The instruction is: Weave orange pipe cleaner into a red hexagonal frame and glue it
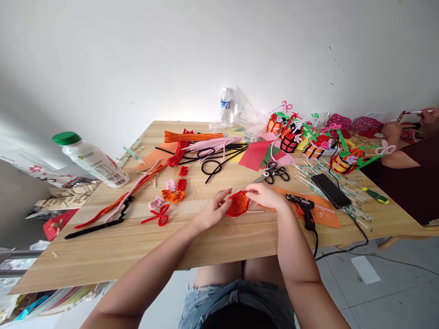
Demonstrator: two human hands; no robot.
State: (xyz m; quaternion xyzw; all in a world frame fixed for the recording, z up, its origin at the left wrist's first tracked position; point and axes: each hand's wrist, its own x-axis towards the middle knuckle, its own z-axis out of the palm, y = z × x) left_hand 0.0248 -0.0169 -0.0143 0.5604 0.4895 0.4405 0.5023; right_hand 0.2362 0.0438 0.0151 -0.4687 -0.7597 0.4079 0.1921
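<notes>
Both my hands meet over the near middle of a wooden table. Between them is a small red and orange woven piece of pipe cleaners. My left hand pinches its left edge with thumb and fingers closed on it. My right hand grips its upper right edge, fingers curled. A thin wooden stick pokes out to the right of the piece. A black hot glue gun lies on orange paper just right of my right hand.
Loose pipe cleaners in orange, pink, red and black lie across the table. Scissors, a phone, coloured paper, straws and small pipe-cleaner baskets fill the right side. Bottles stand at left and back. Another person's hands work at far right.
</notes>
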